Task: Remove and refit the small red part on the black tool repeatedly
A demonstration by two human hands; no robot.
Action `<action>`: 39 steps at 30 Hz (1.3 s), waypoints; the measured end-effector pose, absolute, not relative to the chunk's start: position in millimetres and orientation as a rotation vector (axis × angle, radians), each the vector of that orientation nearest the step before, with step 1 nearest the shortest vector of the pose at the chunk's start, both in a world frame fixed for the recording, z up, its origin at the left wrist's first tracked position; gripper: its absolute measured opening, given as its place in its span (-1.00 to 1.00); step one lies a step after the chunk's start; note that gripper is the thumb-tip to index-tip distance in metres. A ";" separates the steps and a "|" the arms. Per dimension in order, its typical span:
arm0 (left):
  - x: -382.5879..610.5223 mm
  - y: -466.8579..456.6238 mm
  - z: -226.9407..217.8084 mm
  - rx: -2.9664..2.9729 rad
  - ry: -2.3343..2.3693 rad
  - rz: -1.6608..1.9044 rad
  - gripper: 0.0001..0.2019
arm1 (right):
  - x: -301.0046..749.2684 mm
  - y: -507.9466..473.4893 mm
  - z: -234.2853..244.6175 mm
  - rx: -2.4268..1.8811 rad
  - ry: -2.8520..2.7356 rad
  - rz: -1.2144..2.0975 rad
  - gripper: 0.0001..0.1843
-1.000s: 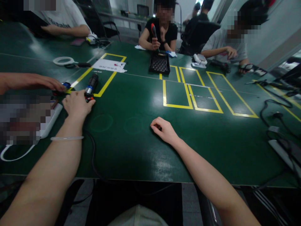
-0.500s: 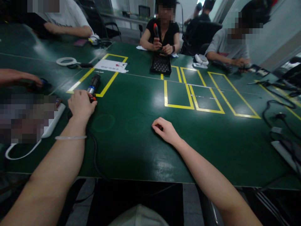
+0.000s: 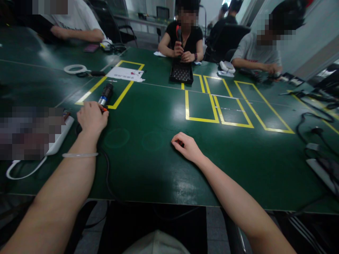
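Note:
My left hand (image 3: 91, 119) rests on the green table (image 3: 159, 165), its fingers closed round the near end of a dark cylindrical tool (image 3: 105, 95) with a silver band and a red tip. The tool lies along a yellow tape line. A white band sits on my left wrist, and a black cable runs from under that hand toward the table edge. My right hand (image 3: 187, 146) lies at the middle of the table, fingers curled over a small dark and red thing that I cannot make out.
Yellow tape rectangles (image 3: 217, 106) mark the table. A black tray (image 3: 180, 73) lies before a person in black at the far side. A white power strip (image 3: 58, 138) lies at left. White paper (image 3: 126, 73), a white ring (image 3: 72, 68), and cables (image 3: 312, 130) at right.
A co-worker's hand at the left edge has drawn back out of view with a small blue object. My own hands have barely moved.

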State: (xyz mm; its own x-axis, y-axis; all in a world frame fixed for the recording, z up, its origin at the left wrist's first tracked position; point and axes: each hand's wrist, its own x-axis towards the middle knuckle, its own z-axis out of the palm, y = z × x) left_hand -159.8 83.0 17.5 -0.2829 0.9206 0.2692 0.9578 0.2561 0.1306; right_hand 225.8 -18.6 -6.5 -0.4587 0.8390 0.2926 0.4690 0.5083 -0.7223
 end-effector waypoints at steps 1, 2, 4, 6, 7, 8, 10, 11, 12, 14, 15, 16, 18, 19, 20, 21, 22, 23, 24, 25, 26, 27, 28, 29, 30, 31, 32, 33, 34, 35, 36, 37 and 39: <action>-159.6 83.3 17.3 -1.782 -2.379 -0.410 -0.56 | 225.7 -18.7 -6.4 -1.064 -2.111 0.746 -0.91; -159.4 83.5 17.4 -1.775 -2.384 -0.413 -0.56 | 225.7 -18.7 -6.4 -1.065 -2.109 0.746 -0.91; -158.7 83.5 18.0 -1.757 -2.401 -0.410 -0.55 | 225.6 -18.7 -6.6 -1.064 -2.108 0.743 -0.90; -157.9 82.9 19.0 -1.747 -2.418 -0.400 -0.54 | 225.5 -18.6 -6.9 -1.058 -2.109 0.738 -0.90; -157.5 82.5 19.4 -1.750 -2.420 -0.397 -0.53 | 225.5 -18.6 -7.0 -1.057 -2.110 0.736 -0.90; -157.2 82.1 19.7 -1.749 -2.418 -0.397 -0.52 | 225.4 -18.6 -7.0 -1.057 -2.112 0.733 -0.90; -156.7 81.5 19.9 -1.738 -2.410 -0.401 -0.51 | 225.2 -18.6 -7.0 -1.063 -2.114 0.728 -0.90; -156.5 81.4 19.8 -1.735 -2.408 -0.399 -0.51 | 225.2 -18.6 -7.0 -1.067 -2.115 0.727 -0.91; -156.4 81.4 19.5 -1.734 -2.406 -0.397 -0.52 | 225.1 -18.7 -6.9 -1.069 -2.115 0.727 -0.91; -156.0 81.3 18.8 -1.748 -2.405 -0.390 -0.54 | 225.1 -18.7 -6.9 -1.071 -2.114 0.729 -0.90; -155.7 81.1 18.4 -1.753 -2.406 -0.391 -0.55 | 225.1 -18.8 -6.9 -1.071 -2.113 0.731 -0.90; -155.3 80.7 18.2 -1.756 -2.403 -0.396 -0.56 | 225.2 -18.8 -6.8 -1.072 -2.112 0.734 -0.90; -154.2 79.2 18.2 -1.750 -2.395 -0.422 -0.58 | 225.5 -18.9 -6.8 -1.075 -2.112 0.738 -0.91; -153.4 78.3 18.7 -1.747 -2.388 -0.441 -0.58 | 225.6 -19.0 -6.8 -1.075 -2.113 0.740 -0.91; -152.6 77.3 19.5 -1.745 -2.372 -0.468 -0.58 | 225.6 -19.0 -6.8 -1.074 -2.113 0.741 -0.91; -151.5 76.5 20.7 -1.749 -2.347 -0.499 -0.57 | 225.6 -19.0 -6.8 -1.073 -2.114 0.741 -0.91; -150.3 75.8 22.2 -1.756 -2.315 -0.533 -0.57 | 225.5 -19.1 -6.8 -1.072 -2.113 0.740 -0.91; -148.6 75.4 24.0 -1.769 -2.278 -0.567 -0.58 | 225.3 -19.0 -6.9 -1.071 -2.112 0.738 -0.91; -146.3 75.0 25.9 -1.792 -2.239 -0.601 -0.59 | 225.1 -19.0 -7.1 -1.071 -2.111 0.735 -0.91; -143.0 74.6 27.9 -1.825 -2.207 -0.638 -0.60 | 224.9 -19.0 -7.3 -1.072 -2.111 0.732 -0.90; -138.6 73.9 29.7 -1.870 -2.186 -0.684 -0.61 | 224.7 -18.9 -7.6 -1.073 -2.110 0.729 -0.90; -132.7 72.6 31.4 -1.936 -2.175 -0.741 -0.62 | 224.5 -18.8 -7.9 -1.073 -2.110 0.727 -0.90; -125.0 70.5 32.9 -2.031 -2.169 -0.812 -0.63 | 224.4 -18.7 -8.2 -1.071 -2.110 0.727 -0.90; -115.6 67.4 34.2 -2.153 -2.159 -0.894 -0.64 | 224.4 -18.6 -8.5 -1.068 -2.107 0.730 -0.90; -104.4 63.2 35.1 -2.304 -2.132 -0.985 -0.65 | 224.4 -18.4 -8.7 -1.065 -2.102 0.736 -0.91; -91.9 58.0 35.8 -2.490 -2.087 -1.063 -0.65 | 224.4 -18.3 -9.0 -1.063 -2.093 0.745 -0.91; -78.4 52.0 36.1 -2.674 -2.029 -1.125 -0.65 | 224.4 -18.1 -9.1 -1.063 -2.079 0.757 -0.90; -64.7 45.3 36.1 -2.842 -1.975 -1.155 -0.65 | 224.2 -17.9 -9.3 -1.067 -2.057 0.779 -0.90; -51.4 38.4 35.7 -2.997 -1.931 -1.154 -0.66 | 223.9 -17.8 -9.5 -1.074 -2.025 0.815 -0.90; -39.3 31.7 34.8 -3.143 -1.897 -1.136 -0.65 | 223.3 -17.7 -9.7 -1.078 -1.980 0.875 -0.90; -29.0 25.6 33.6 -3.275 -1.873 -1.131 -0.65 | 222.6 -17.7 -10.0 -1.072 -1.923 0.959 -0.89; -20.7 20.3 32.1 -3.396 -1.844 -1.110 -0.64 | 221.6 -17.7 -10.4 -1.052 -1.858 1.062 -0.86; -10.9 12.9 28.9 -3.590 -1.791 -1.065 -0.61 | 219.3 -18.1 -11.2 -0.969 -1.726 1.279 -0.74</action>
State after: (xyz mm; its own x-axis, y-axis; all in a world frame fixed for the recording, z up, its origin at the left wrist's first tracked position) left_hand -10.9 12.9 28.9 0.6140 0.7889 -0.0253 0.3546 -0.2470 0.9018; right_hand 219.3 -18.1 -11.2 -0.4185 0.8979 0.1363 0.1306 0.2080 -0.9694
